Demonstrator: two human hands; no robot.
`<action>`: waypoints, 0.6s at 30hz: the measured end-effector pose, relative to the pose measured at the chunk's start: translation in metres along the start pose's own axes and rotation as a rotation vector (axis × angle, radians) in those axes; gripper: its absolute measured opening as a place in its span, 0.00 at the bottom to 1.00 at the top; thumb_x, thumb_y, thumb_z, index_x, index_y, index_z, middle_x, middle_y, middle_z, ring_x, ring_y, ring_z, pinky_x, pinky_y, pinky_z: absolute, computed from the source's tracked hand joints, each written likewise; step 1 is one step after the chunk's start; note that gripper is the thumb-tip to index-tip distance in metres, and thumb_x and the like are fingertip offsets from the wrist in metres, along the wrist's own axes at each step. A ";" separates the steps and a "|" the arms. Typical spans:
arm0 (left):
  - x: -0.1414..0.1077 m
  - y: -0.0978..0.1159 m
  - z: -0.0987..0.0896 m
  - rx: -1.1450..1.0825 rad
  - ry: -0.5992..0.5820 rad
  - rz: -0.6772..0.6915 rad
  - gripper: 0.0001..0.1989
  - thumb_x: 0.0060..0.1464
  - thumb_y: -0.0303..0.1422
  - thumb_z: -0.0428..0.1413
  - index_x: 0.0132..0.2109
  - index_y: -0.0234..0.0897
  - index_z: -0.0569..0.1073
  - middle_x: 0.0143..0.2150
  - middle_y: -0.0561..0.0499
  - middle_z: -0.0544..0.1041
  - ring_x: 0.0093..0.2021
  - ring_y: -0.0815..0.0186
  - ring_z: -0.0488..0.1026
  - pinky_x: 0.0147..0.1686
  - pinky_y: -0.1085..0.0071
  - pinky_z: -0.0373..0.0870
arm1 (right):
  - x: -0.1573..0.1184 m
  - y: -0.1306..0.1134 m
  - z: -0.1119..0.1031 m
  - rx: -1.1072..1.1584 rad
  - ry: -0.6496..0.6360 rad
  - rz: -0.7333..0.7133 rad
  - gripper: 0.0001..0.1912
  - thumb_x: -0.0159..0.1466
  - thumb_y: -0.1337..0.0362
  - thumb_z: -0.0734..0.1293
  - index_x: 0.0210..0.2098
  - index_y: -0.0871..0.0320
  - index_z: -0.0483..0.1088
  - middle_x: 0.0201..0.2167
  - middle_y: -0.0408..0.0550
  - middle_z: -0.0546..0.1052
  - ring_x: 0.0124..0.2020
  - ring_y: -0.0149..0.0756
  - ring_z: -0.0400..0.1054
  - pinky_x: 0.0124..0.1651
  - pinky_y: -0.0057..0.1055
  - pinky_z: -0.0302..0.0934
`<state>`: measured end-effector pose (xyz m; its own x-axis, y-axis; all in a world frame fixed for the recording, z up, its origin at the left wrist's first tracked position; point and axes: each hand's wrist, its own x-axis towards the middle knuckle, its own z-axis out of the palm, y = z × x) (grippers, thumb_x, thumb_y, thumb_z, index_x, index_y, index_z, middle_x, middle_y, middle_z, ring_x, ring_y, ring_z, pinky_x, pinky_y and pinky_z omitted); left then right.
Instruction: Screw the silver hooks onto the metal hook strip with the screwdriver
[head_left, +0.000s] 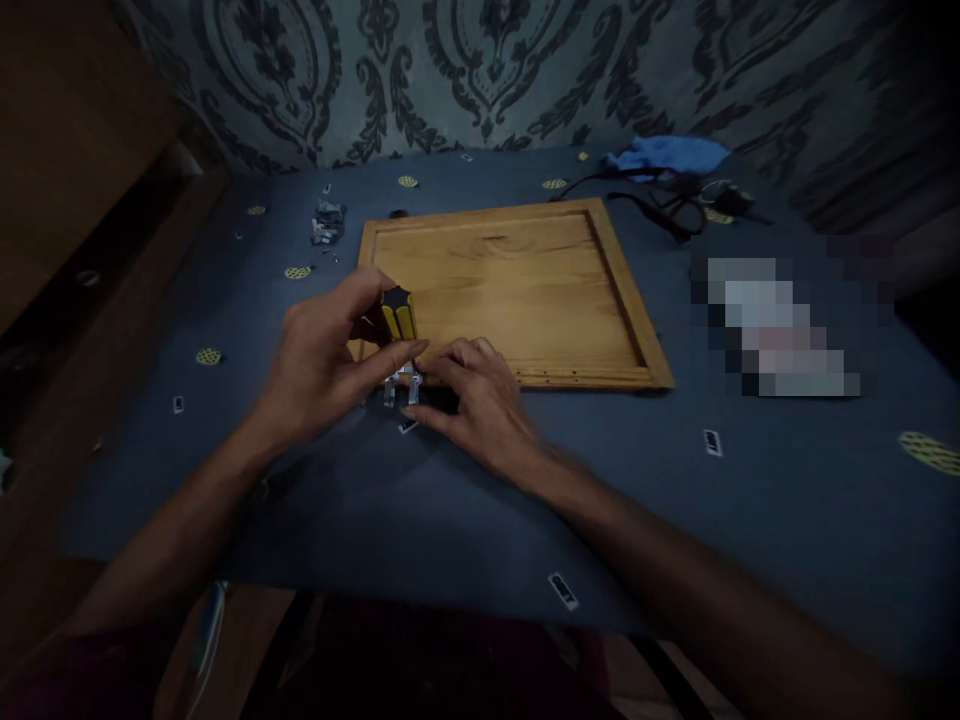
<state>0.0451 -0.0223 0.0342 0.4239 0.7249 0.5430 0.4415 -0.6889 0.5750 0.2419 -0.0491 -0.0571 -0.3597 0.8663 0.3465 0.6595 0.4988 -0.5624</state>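
Note:
My left hand is closed around the yellow and black handle of a screwdriver, held upright with its tip pointing down. Under the tip, at the near left edge of a framed wooden panel, sits a small metal hinge. The thumb and fingers of my right hand close on this hinge from the right, against the panel's frame. Several small dark holes show along the near rail, right of my right hand. My fingers partly hide the screwdriver's tip and the hinge.
More metal hinges lie in a pile at the back left, with small screws near it. At the back right are a blue cloth and dark eyeglasses. A blurred-out object lies right of the panel on the blue tablecloth.

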 end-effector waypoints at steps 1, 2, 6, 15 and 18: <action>0.001 -0.001 0.000 -0.029 0.013 -0.011 0.12 0.62 0.41 0.69 0.41 0.42 0.75 0.34 0.56 0.77 0.32 0.67 0.77 0.31 0.70 0.80 | 0.000 0.000 0.000 0.004 0.001 -0.001 0.21 0.68 0.47 0.75 0.52 0.55 0.80 0.44 0.53 0.77 0.48 0.52 0.67 0.50 0.47 0.64; 0.001 -0.001 -0.001 -0.056 0.034 -0.025 0.13 0.61 0.42 0.69 0.40 0.42 0.75 0.34 0.55 0.77 0.32 0.66 0.77 0.31 0.69 0.80 | 0.000 0.000 0.000 0.008 0.003 -0.001 0.22 0.68 0.46 0.75 0.51 0.56 0.80 0.44 0.54 0.77 0.48 0.52 0.67 0.50 0.47 0.64; 0.004 0.004 -0.008 -0.111 0.152 -0.068 0.15 0.58 0.44 0.72 0.39 0.43 0.75 0.35 0.55 0.76 0.33 0.66 0.76 0.31 0.67 0.80 | 0.000 0.000 0.000 0.015 0.011 0.000 0.20 0.68 0.47 0.75 0.49 0.55 0.80 0.44 0.54 0.77 0.48 0.52 0.68 0.50 0.46 0.64; 0.003 0.004 -0.008 -0.127 0.125 -0.088 0.15 0.58 0.42 0.73 0.37 0.43 0.74 0.32 0.57 0.72 0.31 0.68 0.73 0.31 0.67 0.79 | -0.002 0.000 -0.003 0.039 0.012 -0.005 0.21 0.65 0.50 0.78 0.50 0.56 0.80 0.45 0.54 0.79 0.49 0.52 0.70 0.51 0.48 0.66; 0.002 0.002 -0.006 -0.130 0.117 -0.075 0.16 0.58 0.42 0.72 0.37 0.42 0.73 0.32 0.57 0.72 0.31 0.69 0.72 0.31 0.68 0.79 | -0.002 0.000 -0.003 0.044 0.008 -0.006 0.21 0.65 0.50 0.78 0.51 0.57 0.80 0.45 0.54 0.79 0.49 0.52 0.70 0.51 0.49 0.66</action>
<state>0.0419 -0.0220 0.0404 0.2955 0.7752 0.5584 0.3592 -0.6317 0.6869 0.2443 -0.0507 -0.0550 -0.3580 0.8632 0.3561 0.6277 0.5048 -0.5927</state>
